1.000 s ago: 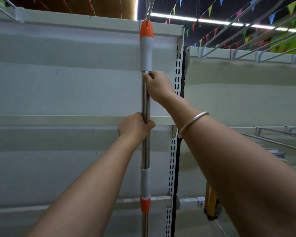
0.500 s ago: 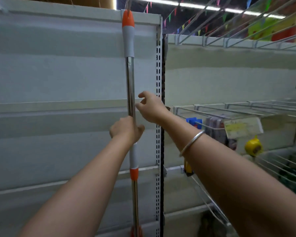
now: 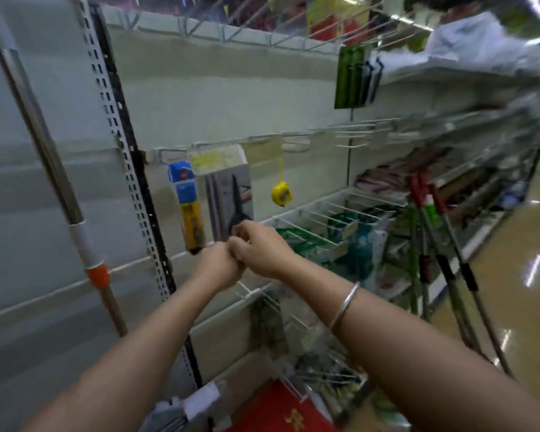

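A metal pole (image 3: pixel 44 145) with a white sleeve and an orange collar (image 3: pixel 97 275) leans against the pale shelf back panel at the left, and no hand is on it. My left hand (image 3: pixel 219 268) and my right hand (image 3: pixel 261 249) meet in front of the shelf, to the right of the perforated upright (image 3: pixel 128 169). Their fingers are curled and touch each other. I see nothing held in either. A silver bangle (image 3: pixel 345 304) sits on my right wrist.
On hooks behind my hands hang a blue-and-yellow pack (image 3: pixel 187 207), a scissors pack (image 3: pixel 234 194) and a yellow tape measure (image 3: pixel 282 194). Wire racks (image 3: pixel 325 213) with goods run rightwards. Several long-handled tools (image 3: pixel 449 266) lean there. A person in white (image 3: pixel 480 42) stands at the upper right.
Both hands have let go of the pole and come together lower and to its right. The view has swung right, so the pole now stands at the left edge.
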A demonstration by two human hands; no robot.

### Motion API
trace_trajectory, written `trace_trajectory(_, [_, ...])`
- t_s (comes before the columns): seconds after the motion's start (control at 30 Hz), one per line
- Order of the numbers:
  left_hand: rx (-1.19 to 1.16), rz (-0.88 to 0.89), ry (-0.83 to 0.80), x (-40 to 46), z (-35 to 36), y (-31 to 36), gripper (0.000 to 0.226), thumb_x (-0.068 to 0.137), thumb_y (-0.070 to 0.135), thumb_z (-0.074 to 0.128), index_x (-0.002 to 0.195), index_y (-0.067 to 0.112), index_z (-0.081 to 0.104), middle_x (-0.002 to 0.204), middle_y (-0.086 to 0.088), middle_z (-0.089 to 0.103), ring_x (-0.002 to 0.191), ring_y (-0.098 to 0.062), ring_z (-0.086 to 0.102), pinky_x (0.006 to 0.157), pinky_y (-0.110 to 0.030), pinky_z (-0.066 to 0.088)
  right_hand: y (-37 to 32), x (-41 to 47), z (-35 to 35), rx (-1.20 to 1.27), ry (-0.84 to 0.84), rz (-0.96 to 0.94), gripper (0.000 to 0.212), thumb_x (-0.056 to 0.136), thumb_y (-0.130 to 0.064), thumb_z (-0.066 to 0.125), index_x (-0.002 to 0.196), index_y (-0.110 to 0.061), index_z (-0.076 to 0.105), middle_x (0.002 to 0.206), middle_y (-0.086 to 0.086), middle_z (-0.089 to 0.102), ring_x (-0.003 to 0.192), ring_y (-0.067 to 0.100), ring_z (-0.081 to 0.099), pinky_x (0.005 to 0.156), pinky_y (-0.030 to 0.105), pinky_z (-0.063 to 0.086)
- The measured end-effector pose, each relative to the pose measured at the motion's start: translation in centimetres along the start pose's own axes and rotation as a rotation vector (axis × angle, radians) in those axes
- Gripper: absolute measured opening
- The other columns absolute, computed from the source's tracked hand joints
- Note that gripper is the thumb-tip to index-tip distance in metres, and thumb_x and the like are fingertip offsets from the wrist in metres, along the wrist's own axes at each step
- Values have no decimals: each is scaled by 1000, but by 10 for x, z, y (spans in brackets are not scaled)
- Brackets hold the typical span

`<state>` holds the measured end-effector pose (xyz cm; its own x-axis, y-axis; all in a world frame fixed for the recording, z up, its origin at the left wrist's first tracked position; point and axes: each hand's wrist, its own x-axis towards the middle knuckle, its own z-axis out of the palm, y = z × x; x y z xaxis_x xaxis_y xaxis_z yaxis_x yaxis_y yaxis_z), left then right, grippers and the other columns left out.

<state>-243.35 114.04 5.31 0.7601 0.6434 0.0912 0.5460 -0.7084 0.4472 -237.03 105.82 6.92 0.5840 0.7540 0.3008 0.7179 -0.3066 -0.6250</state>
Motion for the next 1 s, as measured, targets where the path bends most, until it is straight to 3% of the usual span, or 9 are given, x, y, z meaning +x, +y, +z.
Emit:
trace_trajectory(0.17, [-89, 73, -39, -22, 71, 93, 30, 84, 35, 55, 64, 13, 60, 82, -14, 72, 80, -30, 68, 72, -36, 54, 98, -76, -73, -55, 83, 169, 30, 93, -26, 48, 111, -5, 58, 114, 14, 63, 106, 32, 57, 87, 37, 47])
trace_trajectory(0.37, [-37, 149, -122, -58, 156, 212, 32, 84, 39, 54, 66, 14, 61, 71, -6, 70, 65, -21, 64, 64, -31, 52, 214, -175, -172, -101, 136, 414, 32, 95, -33, 44, 114, -10, 55, 114, 11, 61, 102, 28, 58, 86, 39, 49])
trace_trajectory(0.6, [-22, 217, -232, -67, 222, 309, 31, 85, 41, 54, 79, 12, 63, 76, -5, 67, 71, -22, 65, 64, -31, 53, 315, -252, -267, -61, 278, 638, 31, 94, -32, 45, 115, -11, 55, 108, 8, 60, 93, 25, 59, 78, 38, 51])
trace_trajectory(0.73, [-10, 253, -262, -62, 252, 350, 28, 86, 39, 54, 77, 14, 60, 81, -6, 68, 76, -23, 67, 74, -36, 58, 353, -269, -287, -5, 320, 695, 23, 94, -30, 47, 105, -12, 56, 96, 7, 60, 80, 21, 58, 71, 37, 50])
trace_trajectory(0.87, [-24, 298, -301, -41, 286, 386, 29, 86, 40, 55, 77, 13, 61, 79, -7, 69, 76, -23, 67, 75, -38, 58, 394, -263, -297, -16, 297, 718, 31, 93, -32, 47, 115, -11, 56, 100, 4, 59, 79, 15, 56, 62, 29, 44])
trace_trajectory(1.0, [-39, 320, -361, -5, 321, 421, 28, 87, 39, 53, 78, 14, 62, 78, -5, 68, 73, -21, 66, 65, -30, 52, 442, -235, -314, -13, 259, 748, 24, 94, -29, 46, 106, -12, 57, 96, 6, 60, 86, 24, 59, 73, 39, 50])
